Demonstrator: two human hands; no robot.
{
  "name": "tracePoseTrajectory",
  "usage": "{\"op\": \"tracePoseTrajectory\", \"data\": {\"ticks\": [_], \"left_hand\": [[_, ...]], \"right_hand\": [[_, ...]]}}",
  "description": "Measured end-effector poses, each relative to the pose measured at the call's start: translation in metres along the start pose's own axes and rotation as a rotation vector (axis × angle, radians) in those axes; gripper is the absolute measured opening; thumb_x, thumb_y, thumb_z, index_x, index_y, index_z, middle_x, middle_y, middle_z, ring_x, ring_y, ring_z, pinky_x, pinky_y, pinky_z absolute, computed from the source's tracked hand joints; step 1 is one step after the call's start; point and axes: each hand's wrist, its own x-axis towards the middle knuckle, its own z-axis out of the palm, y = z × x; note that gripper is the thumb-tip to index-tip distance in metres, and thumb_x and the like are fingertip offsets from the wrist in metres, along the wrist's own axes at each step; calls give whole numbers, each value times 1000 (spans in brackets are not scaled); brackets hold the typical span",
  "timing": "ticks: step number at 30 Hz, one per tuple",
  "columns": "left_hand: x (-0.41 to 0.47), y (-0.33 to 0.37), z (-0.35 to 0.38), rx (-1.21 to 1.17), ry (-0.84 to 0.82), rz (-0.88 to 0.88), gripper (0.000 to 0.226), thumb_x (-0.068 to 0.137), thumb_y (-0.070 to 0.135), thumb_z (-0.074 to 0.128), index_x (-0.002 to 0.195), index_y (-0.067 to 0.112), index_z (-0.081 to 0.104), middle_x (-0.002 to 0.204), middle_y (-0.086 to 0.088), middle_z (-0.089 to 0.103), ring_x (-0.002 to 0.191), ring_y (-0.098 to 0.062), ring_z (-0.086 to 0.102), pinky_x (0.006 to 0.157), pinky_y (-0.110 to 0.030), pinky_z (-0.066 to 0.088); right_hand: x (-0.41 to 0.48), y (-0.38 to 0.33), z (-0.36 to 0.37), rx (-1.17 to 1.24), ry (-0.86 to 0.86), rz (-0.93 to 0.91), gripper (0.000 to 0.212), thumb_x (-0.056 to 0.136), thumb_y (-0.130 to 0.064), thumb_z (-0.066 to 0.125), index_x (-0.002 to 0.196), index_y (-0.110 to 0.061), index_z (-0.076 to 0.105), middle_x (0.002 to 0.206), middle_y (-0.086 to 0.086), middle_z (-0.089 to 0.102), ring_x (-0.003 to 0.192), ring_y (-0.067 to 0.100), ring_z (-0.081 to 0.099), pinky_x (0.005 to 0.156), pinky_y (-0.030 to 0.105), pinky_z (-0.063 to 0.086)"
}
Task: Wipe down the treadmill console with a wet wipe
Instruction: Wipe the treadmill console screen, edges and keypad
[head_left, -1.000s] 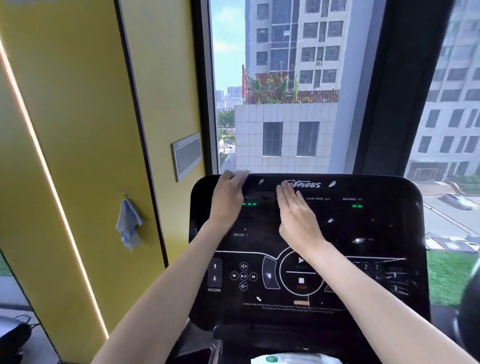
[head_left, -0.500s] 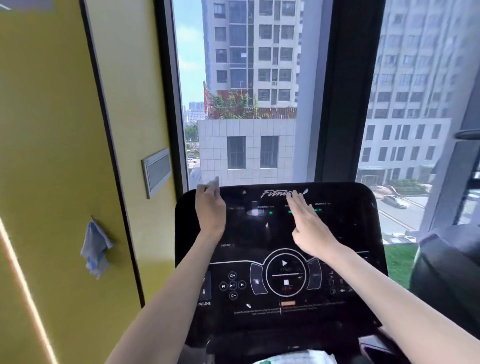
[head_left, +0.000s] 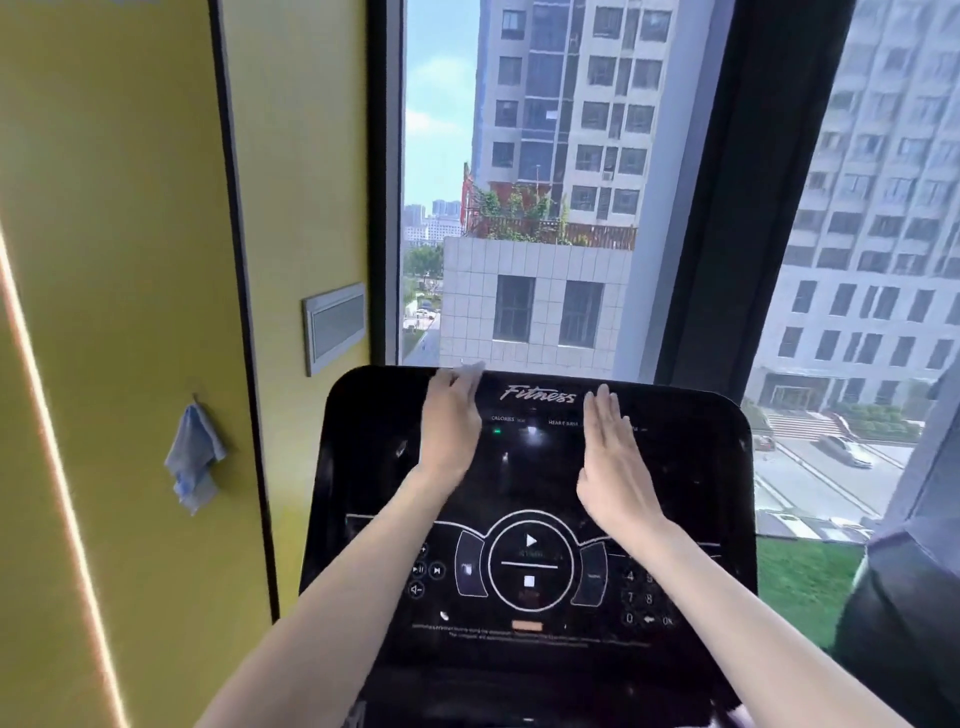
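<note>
Change: left hand (head_left: 449, 426) has slid rightward along the top edge of the treadmill console (head_left: 691, 467), from the upper-left corner toward the "Fitness" logo (head_left: 540, 393); right hand (head_left: 615, 462) has shifted slightly right.
Light strip (head_left: 72, 519): slanted, set in the yellow wall (head_left: 104, 260), far left.
Blue cloth (head_left: 193, 457): crumpled, hanging on the yellow wall, well left of the console.
Wall plate (head_left: 335, 327): grey, rectangular, near the window frame.
Treadmill console: black, glossy, centre; ring with play and stop symbols, keypad digits at lower right.
Left hand: fingers extended, pressing the wipe onto the console's upper left.
Wet wipe (head_left: 471, 370): whitish, blurred, showing past the left fingertips at the top edge, left of the logo.
Right hand: released, fingers straight and together, palm down just right of the logo, holding nothing.
Window (head_left: 545, 156): behind the console; tower blocks, street.
</note>
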Motion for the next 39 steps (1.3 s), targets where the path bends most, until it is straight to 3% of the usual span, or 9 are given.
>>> {"op": "tracePoseTrajectory", "data": {"ticks": [3, 8, 14, 19, 25, 28, 31, 37, 39], "left_hand": [[1, 10, 10, 7, -133, 135, 25, 94, 6, 52, 116, 6, 64, 97, -12, 60, 92, -22, 57, 81, -14, 38], [7, 5, 7, -23, 264, -343, 34, 98, 11, 45, 65, 16, 52, 73, -12, 50, 67, -20, 44, 58, -16, 27], [-9, 48, 39, 1, -77, 24, 27, 94, 4, 52, 120, 3, 61, 95, -2, 53, 92, -15, 55, 88, -19, 44], [3, 31, 29, -54, 337, -486, 33, 100, 20, 43, 101, -4, 64, 89, -13, 54, 74, -19, 47, 67, -16, 31], [-12, 60, 50, -50, -193, 99, 25, 91, 4, 57, 115, 4, 65, 94, -1, 57, 96, -14, 58, 95, -21, 45], [3, 49, 37, -63, -74, -29, 22, 92, 7, 57, 111, 0, 66, 89, 0, 55, 83, -9, 56, 82, 0, 38], [3, 45, 37, -39, 235, -317, 23, 97, 12, 49, 98, -5, 66, 86, -7, 51, 69, -6, 46, 69, -4, 35], [-21, 76, 76, 102, -147, 247, 36, 88, -4, 53, 121, 9, 61, 100, -7, 57, 95, -20, 55, 86, -21, 42], [-13, 68, 70, 88, -87, 182, 33, 91, -1, 53, 122, 7, 61, 97, -5, 56, 94, -19, 56, 88, -21, 46]], "right_hand": [[4, 16, -1, 4, 62, 17, 84, 80, 10, 49, 146, 0, -1, 154, 18, -7, 143, 24, -10, 117, 37, -1], [4, 35, 1, 26, 62, 32, 79, 79, 9, 50, 146, 3, 8, 154, 21, 5, 144, 29, 1, 117, 44, 4], [2, 54, 1, -61, 79, -56, 80, 69, 14, 51, 143, 6, 21, 149, 23, 26, 140, 31, 22, 114, 52, 13], [3, 66, -5, -70, 60, -123, 80, 62, 17, 54, 138, 7, 32, 143, 23, 37, 134, 32, 35, 112, 52, 20], [5, 64, -2, -31, 96, -126, 77, 59, 17, 58, 134, 8, 39, 138, 24, 44, 129, 33, 42, 109, 51, 27], [6, 65, -2, -24, 104, -125, 78, 59, 17, 58, 134, 8, 40, 138, 24, 44, 129, 33, 42, 110, 51, 27], [5, 63, 0, -22, 124, -109, 80, 56, 19, 59, 133, 9, 41, 137, 24, 45, 128, 34, 44, 109, 50, 27], [5, 65, 2, -58, 121, -127, 78, 60, 16, 56, 135, 8, 38, 139, 24, 42, 131, 33, 40, 111, 49, 26], [5, 67, 1, -57, 118, -142, 77, 62, 17, 54, 137, 8, 36, 141, 23, 40, 133, 32, 38, 112, 48, 24]]}}
